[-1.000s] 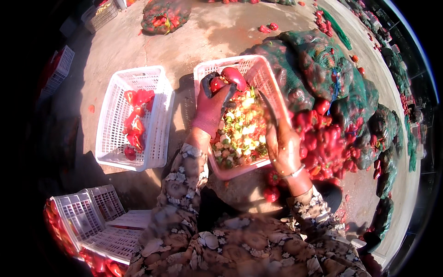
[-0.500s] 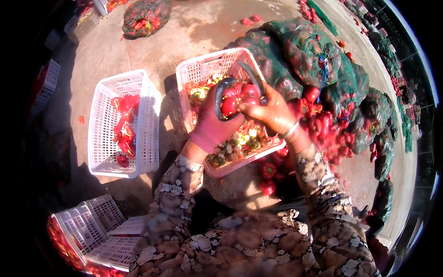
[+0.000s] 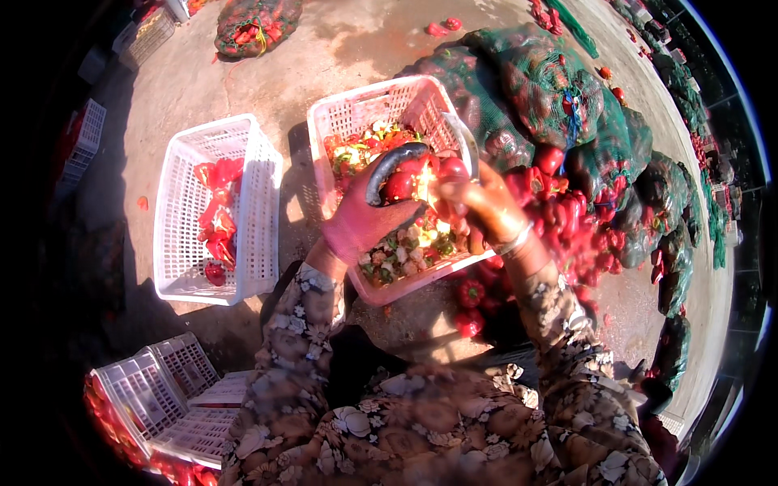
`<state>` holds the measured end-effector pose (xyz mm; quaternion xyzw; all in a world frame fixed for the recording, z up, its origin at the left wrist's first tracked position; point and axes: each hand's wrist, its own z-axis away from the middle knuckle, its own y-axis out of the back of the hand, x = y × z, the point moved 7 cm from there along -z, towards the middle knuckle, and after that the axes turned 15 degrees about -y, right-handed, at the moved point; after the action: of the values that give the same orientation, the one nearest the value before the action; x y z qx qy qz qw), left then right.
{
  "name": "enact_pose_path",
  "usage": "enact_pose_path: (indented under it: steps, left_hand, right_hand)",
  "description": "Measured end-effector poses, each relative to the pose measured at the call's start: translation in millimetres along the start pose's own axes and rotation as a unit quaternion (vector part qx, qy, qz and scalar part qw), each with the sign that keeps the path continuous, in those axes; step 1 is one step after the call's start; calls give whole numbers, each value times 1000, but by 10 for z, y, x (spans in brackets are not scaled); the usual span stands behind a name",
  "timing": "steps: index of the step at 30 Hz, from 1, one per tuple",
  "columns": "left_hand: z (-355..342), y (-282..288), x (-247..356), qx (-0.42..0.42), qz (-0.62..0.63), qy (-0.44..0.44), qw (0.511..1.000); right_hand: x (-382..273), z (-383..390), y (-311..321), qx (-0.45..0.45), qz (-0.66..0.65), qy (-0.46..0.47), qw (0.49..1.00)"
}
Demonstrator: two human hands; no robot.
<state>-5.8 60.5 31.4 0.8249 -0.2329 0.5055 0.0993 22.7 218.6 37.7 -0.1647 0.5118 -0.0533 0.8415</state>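
Note:
My left hand [image 3: 356, 223], in a pink glove with a dark thumb, grips a red pepper [image 3: 403, 185] above a pink slatted crate [image 3: 356, 101]. My right hand [image 3: 478, 206], bare with a bracelet at the wrist, is closed against the pepper's right side. A thin grey curved strip [image 3: 463, 138] rises just behind that hand; I cannot tell whether the hand holds it. The crate under both hands holds a heap of pepper scraps [image 3: 405, 251], red, green and pale.
A white crate [image 3: 174, 211] with red pepper pieces [image 3: 217, 219] stands to the left. Loose red peppers [image 3: 559, 211] are piled to the right against green mesh sacks [image 3: 559, 97]. More white crates [image 3: 154, 397] sit at lower left. Another filled sack [image 3: 255, 24] lies far back.
My right hand came in from the pepper pile at the right and met the left hand at the pepper. Both hands now hold it over the pink crate.

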Motion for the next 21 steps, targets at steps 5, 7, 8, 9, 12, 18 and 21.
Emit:
enact_pose_path:
  steps: [5, 7, 8, 9, 12, 18, 21]
  left_hand:
    - [-28, -47, 36, -15, 55, 48, 997]
    - [-33, -55, 7, -29, 35, 14, 999]
    - [-46, -72, 7, -38, 27, -3, 999]
    - [-45, -78, -8, -8, 22, 1, 1000]
    - [-18, -122, -82, 76, 31, 39, 996]
    - [-9, -133, -303, 132, 116, 106, 979]
    - [5, -82, -369, 131, 172, 146, 965]
  right_hand:
    - [66, 67, 138, 23, -37, 1, 999]
    - [99, 77, 170, 31, -26, 1, 999]
    - [102, 91, 172, 33, -25, 12, 999]
    - [104, 104, 175, 35, -24, 23, 999]
    - [100, 163, 77, 61, -19, 69, 996]
    - [258, 61, 88, 124, 89, 157, 976]
    - [143, 82, -16, 114, 53, 146, 981]
